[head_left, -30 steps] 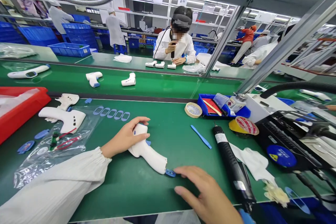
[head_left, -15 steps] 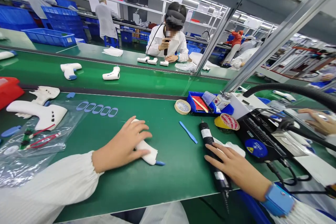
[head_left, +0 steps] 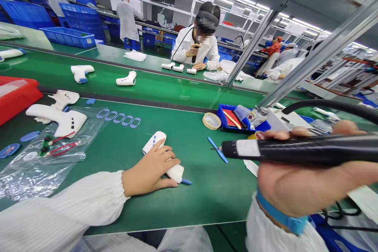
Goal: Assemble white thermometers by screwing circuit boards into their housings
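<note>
My left hand (head_left: 155,169) is closed over a white handheld thermometer gun (head_left: 159,138) that lies on the green bench; part of its handle is hidden under my fingers. A small blue piece (head_left: 186,182) sticks out at its lower end. My right hand (head_left: 295,185) holds a black electric screwdriver (head_left: 283,150) up in front of the camera, its bit pointing left. Below the bit lies a blue pry tool (head_left: 217,150).
A bag (head_left: 84,147) with white housing parts (head_left: 69,120), wires and a board is at left, beside a red bin (head_left: 20,100). A tape roll (head_left: 212,121) and a blue tray (head_left: 224,122) stand at the back right. A co-worker (head_left: 197,43) sits across the green belt (head_left: 174,88).
The screwdriver has been picked up off the bench by my right hand and turned so its bit points left. My left hand has closed further round the thermometer gun, which has tilted.
</note>
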`<state>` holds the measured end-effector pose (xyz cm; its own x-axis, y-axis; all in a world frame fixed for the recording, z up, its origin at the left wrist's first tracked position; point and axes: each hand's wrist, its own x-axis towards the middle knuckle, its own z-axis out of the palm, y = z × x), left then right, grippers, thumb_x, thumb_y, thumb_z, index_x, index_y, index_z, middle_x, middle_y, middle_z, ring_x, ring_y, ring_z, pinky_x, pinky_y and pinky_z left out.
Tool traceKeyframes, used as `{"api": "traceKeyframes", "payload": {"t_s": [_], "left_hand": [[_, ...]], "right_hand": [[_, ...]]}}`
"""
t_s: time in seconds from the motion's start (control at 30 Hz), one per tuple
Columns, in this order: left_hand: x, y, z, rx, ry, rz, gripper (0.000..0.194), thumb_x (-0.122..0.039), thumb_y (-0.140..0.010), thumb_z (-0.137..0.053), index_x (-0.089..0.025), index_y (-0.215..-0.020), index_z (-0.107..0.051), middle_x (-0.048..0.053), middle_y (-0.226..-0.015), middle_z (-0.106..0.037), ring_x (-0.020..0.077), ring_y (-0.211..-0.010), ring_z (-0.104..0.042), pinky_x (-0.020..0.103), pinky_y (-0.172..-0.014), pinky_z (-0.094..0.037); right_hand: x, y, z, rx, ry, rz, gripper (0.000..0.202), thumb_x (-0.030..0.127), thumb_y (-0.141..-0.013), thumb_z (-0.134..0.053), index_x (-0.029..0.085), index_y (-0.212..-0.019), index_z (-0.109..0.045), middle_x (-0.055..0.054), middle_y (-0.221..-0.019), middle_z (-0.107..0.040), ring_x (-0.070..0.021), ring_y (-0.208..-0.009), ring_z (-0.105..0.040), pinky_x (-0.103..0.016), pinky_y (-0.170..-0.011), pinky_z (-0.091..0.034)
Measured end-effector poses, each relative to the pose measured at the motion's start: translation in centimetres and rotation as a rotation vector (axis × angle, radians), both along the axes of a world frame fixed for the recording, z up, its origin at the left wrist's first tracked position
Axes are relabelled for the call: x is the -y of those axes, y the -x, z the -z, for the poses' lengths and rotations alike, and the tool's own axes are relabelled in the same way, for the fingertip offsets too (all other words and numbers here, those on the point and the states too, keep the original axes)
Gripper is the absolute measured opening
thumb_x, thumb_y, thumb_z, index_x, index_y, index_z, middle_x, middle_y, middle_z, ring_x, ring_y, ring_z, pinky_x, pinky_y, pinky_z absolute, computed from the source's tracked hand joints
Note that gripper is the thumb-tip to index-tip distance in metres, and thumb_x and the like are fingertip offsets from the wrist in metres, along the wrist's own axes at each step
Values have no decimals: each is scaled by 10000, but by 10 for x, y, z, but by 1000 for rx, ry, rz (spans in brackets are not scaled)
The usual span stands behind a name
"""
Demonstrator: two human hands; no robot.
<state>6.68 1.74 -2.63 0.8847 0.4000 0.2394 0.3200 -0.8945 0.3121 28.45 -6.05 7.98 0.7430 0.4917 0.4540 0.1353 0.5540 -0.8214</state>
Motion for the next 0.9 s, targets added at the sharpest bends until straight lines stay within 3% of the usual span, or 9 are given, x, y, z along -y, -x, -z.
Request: {"api": "traceKeyframes", "payload": {"t_s": [0.1,0.23,0.33,0.63,0.9], "left_hand": [[0,1,3,0,-10,3,415,-512,-812,-521,-200,-1077,-585,68,-985,-622,237,-1007,-516,511,-1051,-183],[0,1,6,-5,-22,1,421,-511,-816,-513,-198,-1089,-578,74,-998,-613,241,-1011,-514,506,-1048,-183],[-1,1,7,5,-23,-6,427,-513,-810,-520,-193,-1087,-581,77,-991,-611,243,-1007,-516,506,-1049,-182],[-1,1,6,-12,-18,-2,443,-518,-812,-511,-181,-1092,-579,92,-999,-608,259,-1016,-510,517,-1049,-171],[-1,0,6,-35,4,10,448,-520,-816,-506,-162,-1077,-575,82,-964,-608,245,-973,-530,518,-1049,-162]], "right_hand": [[-20,31,-2,-102,-132,-141,446,625,-802,-374,247,-963,-547,42,-601,-522,-109,-454,-512,-250,-434,-434],[-30,53,11,-26,-86,-349,547,701,-719,-422,218,-948,-537,49,-540,-548,-119,-359,-492,-235,-324,-376],[-32,59,22,1,-16,-460,567,723,-708,-410,228,-958,-525,50,-555,-541,-122,-364,-503,-237,-326,-383],[-35,63,37,34,106,-484,629,759,-688,-393,233,-1020,-485,33,-589,-530,-121,-411,-503,-253,-374,-404],[-39,65,46,27,111,-612,616,763,-645,-464,223,-941,-484,30,-606,-557,-122,-423,-516,-248,-383,-405]]}}
